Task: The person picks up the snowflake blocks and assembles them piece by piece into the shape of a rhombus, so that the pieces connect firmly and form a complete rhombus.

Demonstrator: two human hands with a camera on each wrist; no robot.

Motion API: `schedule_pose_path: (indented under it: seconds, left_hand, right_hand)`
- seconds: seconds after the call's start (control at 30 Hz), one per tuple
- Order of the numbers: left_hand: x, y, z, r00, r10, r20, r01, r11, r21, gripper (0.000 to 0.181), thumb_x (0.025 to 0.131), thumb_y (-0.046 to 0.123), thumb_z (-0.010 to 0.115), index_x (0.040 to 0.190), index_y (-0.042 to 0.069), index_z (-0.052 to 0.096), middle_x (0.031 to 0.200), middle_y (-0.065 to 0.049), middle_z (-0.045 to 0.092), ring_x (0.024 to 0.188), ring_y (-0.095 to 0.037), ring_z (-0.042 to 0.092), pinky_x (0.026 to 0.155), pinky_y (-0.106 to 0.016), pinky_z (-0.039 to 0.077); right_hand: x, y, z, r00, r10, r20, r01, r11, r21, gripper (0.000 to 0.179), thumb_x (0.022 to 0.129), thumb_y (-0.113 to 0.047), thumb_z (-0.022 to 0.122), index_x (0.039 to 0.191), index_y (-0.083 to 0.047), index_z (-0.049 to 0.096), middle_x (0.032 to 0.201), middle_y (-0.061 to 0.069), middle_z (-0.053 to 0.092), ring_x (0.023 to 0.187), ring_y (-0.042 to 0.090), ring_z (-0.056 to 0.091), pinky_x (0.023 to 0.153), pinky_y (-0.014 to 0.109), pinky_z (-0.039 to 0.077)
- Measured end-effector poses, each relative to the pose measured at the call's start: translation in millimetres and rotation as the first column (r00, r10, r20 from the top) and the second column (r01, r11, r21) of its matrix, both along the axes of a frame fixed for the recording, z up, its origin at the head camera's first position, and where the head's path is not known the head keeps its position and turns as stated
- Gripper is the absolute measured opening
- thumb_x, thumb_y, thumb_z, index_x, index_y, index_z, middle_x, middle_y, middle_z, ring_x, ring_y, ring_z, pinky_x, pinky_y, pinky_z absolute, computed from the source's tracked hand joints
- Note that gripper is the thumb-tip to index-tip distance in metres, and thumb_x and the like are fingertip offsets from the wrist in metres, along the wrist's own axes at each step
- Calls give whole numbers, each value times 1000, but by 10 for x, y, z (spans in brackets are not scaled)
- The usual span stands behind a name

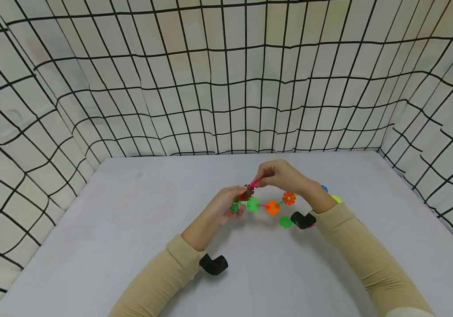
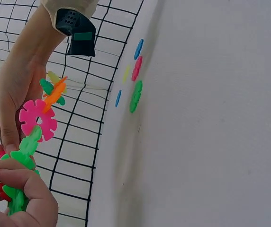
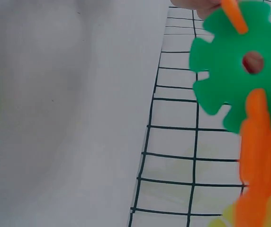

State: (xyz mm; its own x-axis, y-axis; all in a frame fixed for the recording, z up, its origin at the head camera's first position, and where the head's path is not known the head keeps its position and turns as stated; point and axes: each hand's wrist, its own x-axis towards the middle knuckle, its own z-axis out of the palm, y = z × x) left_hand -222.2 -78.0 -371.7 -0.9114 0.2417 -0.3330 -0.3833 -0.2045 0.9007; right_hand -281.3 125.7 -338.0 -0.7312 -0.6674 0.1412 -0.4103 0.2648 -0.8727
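Note:
My left hand (image 1: 222, 204) grips a chain of notched plastic interlocking discs near a green disc (image 1: 235, 205) and a brown disc (image 1: 249, 193). A small pink disc (image 1: 253, 182) is pinched between thumb and fingers of my right hand (image 1: 280, 175), at the brown disc. From the left hand the chain runs right through a light green disc (image 1: 253, 204) and an orange disc (image 1: 272, 207) to a red-orange disc (image 1: 288, 198). Close up in the right wrist view are a dark green disc (image 3: 216, 61) and an orange disc (image 3: 258, 161) slotted into it. Fingers partly hide the joint.
Loose discs lie on the white table (image 1: 139, 246) below and beyond the right forearm: green (image 1: 285, 221), blue (image 1: 324, 188) and yellow (image 1: 336, 199). Black camera mounts (image 1: 213, 264) stick out from both wrists. White walls with black netting (image 1: 226, 97) enclose the table.

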Motion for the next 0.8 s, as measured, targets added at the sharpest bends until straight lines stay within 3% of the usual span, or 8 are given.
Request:
schedule_pose_path:
  seconds: [0.17, 0.33, 0.5, 0.8]
  left_hand:
    - [-10, 6, 29, 1000, -27, -13, 27, 1000, 8, 22, 107, 19, 51, 112, 0, 62, 94, -5, 58, 56, -7, 39, 54, -17, 39]
    - [-10, 5, 15, 1000, -1, -3, 1, 1000, 31, 23, 107, 19, 52, 113, 0, 62, 94, -5, 60, 57, -8, 40, 55, -17, 39]
    - [-23, -27, -39, 995, 86, 50, -91, 991, 94, 15, 106, 18, 55, 108, 4, 61, 94, -5, 64, 55, -8, 40, 54, -16, 37]
    - [-63, -98, -47, 967, 236, 92, -250, 948, 196, 17, 107, 21, 52, 111, 6, 59, 100, -4, 59, 53, -6, 37, 55, -17, 34]
  right_hand:
    - [-3, 21, 62, 998, -49, -35, 52, 995, 81, 8, 96, 1, 69, 102, 0, 74, 101, 9, 75, 93, 23, 72, 89, 38, 57]
    - [13, 71, 110, 991, -79, -106, 91, 989, 120, 19, 96, -6, 72, 114, -2, 75, 112, 8, 74, 102, 22, 71, 92, 39, 55]
    - [69, 170, 160, 975, -127, -180, 149, 982, 113, 21, 96, -8, 73, 116, -5, 75, 113, 6, 73, 102, 20, 72, 90, 34, 56]
    - [319, 398, 144, 977, -169, -127, 183, 978, 104, 17, 97, -7, 71, 113, -9, 76, 108, 5, 74, 95, 21, 72, 85, 29, 56]
